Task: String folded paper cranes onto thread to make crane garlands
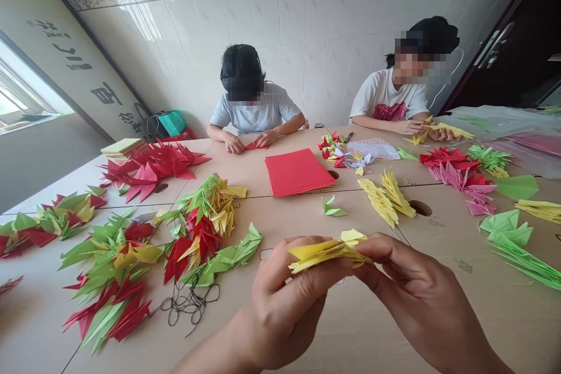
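Holding a layered yellow folded-paper bundle [322, 255] above the flat tan counter [289, 216], clamped in left hand [287, 298], end-pinched by right hand [412, 283]; looks light, easily creased, best gripped along folds.

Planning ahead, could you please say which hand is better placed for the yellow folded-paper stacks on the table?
Probably the right hand: nearer those stacks, while the left hand supports the yellow paper bundle.

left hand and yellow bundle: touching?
Touching. The head view shows the left hand gripping the yellow bundle between its fingers, no gap visible.
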`<act>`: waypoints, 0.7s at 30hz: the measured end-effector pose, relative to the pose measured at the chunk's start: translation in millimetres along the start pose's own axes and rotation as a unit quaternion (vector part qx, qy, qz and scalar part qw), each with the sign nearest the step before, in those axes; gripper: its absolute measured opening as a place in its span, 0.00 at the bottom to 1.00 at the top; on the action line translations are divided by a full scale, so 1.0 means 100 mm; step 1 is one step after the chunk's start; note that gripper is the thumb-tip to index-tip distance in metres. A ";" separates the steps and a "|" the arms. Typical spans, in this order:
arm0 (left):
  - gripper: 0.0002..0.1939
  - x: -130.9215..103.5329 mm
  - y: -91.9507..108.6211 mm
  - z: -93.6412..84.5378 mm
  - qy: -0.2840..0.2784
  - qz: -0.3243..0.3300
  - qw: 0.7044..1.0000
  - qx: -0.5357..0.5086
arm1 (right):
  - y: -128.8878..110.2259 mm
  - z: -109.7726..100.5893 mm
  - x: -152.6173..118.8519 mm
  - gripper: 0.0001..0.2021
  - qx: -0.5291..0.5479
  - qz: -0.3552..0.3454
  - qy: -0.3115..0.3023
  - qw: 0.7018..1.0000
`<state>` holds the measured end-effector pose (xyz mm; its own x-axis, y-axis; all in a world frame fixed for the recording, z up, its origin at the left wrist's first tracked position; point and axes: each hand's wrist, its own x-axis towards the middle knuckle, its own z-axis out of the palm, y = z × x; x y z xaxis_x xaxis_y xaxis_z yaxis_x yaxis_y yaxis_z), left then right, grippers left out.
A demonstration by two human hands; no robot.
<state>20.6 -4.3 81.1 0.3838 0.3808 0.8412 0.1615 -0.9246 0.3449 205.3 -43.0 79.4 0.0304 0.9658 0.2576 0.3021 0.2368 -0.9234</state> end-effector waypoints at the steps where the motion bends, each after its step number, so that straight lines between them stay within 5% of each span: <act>1: 0.23 0.01 0.00 0.00 0.002 -0.008 1.000 -0.005 | -0.01 0.00 0.01 0.10 0.011 0.019 -0.007 1.000; 6: 0.21 0.04 -0.01 0.04 0.020 -0.055 0.998 0.001 | -0.05 -0.04 0.10 0.14 0.082 0.120 -0.061 0.988; 10: 0.19 0.02 -0.08 0.11 0.031 -0.069 0.997 0.007 | 0.05 -0.05 0.20 0.16 0.116 0.133 -0.084 0.981; 13: 0.15 -0.02 -0.15 0.15 0.025 -0.172 0.984 -0.050 | 0.21 -0.02 0.27 0.16 0.142 0.135 -0.109 0.975; 15: 0.15 -0.09 -0.19 0.17 0.030 -0.300 0.942 -0.147 | 0.32 0.03 0.28 0.15 0.159 0.152 -0.127 0.967; 18: 0.31 -0.25 -0.21 0.19 0.076 -0.477 0.816 -0.318 | 0.50 0.13 0.20 0.17 0.163 0.187 -0.147 0.958; 21: 0.47 -0.46 -0.21 0.23 0.124 -0.569 0.708 -0.398 | 0.67 0.25 0.04 0.19 0.170 0.222 -0.152 0.948</act>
<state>20.7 -2.7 25.9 0.2290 0.9606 -0.1577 -0.3650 0.2349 0.9009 202.2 -20.8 11.4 -0.2090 0.9517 -0.2248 -0.0015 -0.2301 -0.9732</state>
